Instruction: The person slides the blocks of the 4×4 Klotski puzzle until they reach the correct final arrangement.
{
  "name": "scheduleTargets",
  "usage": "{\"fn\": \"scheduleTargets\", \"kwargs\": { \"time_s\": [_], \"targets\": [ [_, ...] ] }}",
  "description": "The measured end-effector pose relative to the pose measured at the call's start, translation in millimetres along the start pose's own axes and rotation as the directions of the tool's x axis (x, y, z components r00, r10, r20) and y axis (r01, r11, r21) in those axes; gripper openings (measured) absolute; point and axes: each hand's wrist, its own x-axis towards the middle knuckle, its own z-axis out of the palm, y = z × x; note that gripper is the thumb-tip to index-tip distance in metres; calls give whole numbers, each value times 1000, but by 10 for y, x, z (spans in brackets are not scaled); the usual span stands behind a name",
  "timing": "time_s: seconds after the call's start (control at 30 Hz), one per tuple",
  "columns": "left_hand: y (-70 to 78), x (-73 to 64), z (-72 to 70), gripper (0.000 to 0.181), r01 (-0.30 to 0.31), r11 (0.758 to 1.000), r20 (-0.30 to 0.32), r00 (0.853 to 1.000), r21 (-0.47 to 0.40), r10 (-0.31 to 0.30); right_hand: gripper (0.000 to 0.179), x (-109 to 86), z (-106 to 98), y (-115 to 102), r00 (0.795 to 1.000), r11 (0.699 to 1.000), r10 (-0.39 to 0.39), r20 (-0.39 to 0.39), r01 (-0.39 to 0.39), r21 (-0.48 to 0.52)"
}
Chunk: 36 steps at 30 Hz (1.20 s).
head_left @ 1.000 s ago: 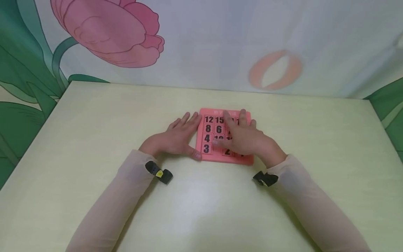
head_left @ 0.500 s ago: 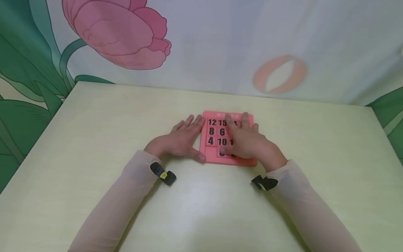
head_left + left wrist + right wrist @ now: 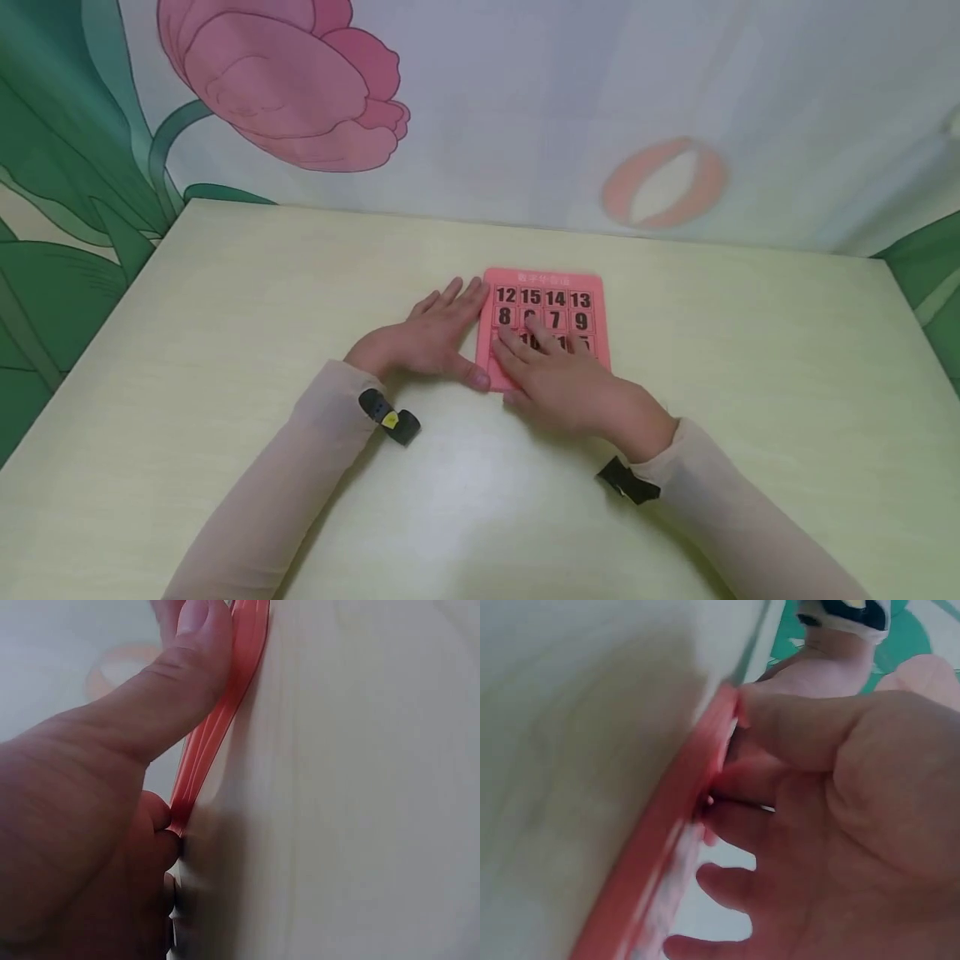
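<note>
A pink sliding number puzzle (image 3: 555, 308) lies flat on the table, its top rows showing 12, 15, 14, 13 and 8, 7, 9. My left hand (image 3: 426, 340) rests along its left side, fingers straight, with the thumb at the near left corner. In the left wrist view the thumb and fingers sit against the puzzle's red edge (image 3: 225, 712). My right hand (image 3: 566, 392) lies over the lower part, fingertips on the number tiles and thumb by the near edge. The bottom row is hidden beneath it. In the right wrist view those fingers (image 3: 731, 889) reach over the puzzle's frame (image 3: 656, 832).
The pale table (image 3: 300, 267) extends around the puzzle on all sides. Behind it hangs a cloth backdrop (image 3: 487, 108) printed with a pink flower and green leaves. Black straps (image 3: 390, 417) are on both sleeves.
My right hand has drawn back toward the near edge, uncovering the upper right numbers. A tile in the bottom row slid right half a second ago. My left hand stays at the puzzle's side.
</note>
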Motion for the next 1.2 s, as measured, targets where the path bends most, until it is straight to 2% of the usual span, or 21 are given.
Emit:
{"fn": "scheduleTargets", "kwargs": {
  "time_s": [0.13, 0.23, 0.33, 0.4, 0.6, 0.8, 0.9, 1.03, 1.2],
  "targets": [
    [16, 22, -12, 132, -7, 1000, -1, 1000, 0, 7, 56, -139, -31, 19, 997, 997, -75, 18, 74, 34],
    [18, 32, -18, 132, -11, 1000, -8, 1000, 0, 11, 52, -171, -95, 59, 995, 993, -90, -31, 93, 77],
    [10, 22, -2, 132, -2, 1000, -6, 1000, 4, 2, 54, -91, -134, 98, 994, 993, -49, -98, 59, 102],
    [-2, 6, 21, 132, 9, 1000, 5, 1000, 5, -9, 57, 2, -125, 119, 994, 995, -14, -112, 25, 101],
    [-18, -45, 71, 131, 13, 1000, 15, 1000, -6, -13, 59, 189, -35, 136, 998, 998, 34, -52, -31, 48],
    [-25, -59, 52, 130, 4, 1000, -3, 1000, -2, -4, 53, 78, -117, 69, 1000, 999, -3, 25, 1, 41],
    [-19, -47, 22, 131, 1, 1000, -3, 1000, 7, -1, 52, 55, -213, 69, 1000, 997, -10, 9, 10, 73],
    [-21, -13, -8, 132, 0, 1000, -3, 1000, 16, 0, 58, 213, -296, 146, 998, 997, 17, -61, -12, 78],
    [-31, 4, 15, 132, -13, 1000, -9, 1000, 14, 13, 67, 439, -293, 218, 995, 994, 93, -24, -91, 68]
  ]
}}
